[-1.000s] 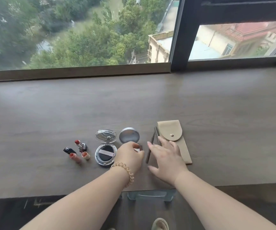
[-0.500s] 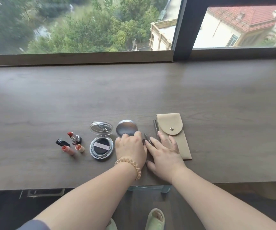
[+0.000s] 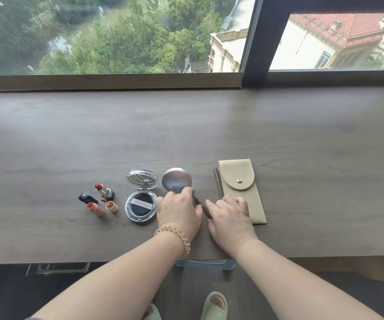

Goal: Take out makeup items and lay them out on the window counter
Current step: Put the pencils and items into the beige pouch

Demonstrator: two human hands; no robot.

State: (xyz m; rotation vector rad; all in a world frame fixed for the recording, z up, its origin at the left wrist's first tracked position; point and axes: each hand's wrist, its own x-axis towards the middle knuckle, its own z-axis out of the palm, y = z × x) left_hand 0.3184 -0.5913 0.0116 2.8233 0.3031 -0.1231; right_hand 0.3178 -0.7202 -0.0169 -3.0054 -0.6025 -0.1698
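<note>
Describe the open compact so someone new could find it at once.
On the window counter, makeup lies in a row near the front edge. The compact sits between the lipsticks and the left hand. Unlike the plain silver tin, its clear lid is open, showing a black puff.

**High-rise room, looks like a home or maybe a hotel**

Pretty sure this is a living space way up in a tall building. The big window looks straight down on treetops and a red-tiled roof. A long wood-look worktop runs along the sill, with lipsticks and an open compact near its front edge. Down below, feet in soft slippers.
</note>
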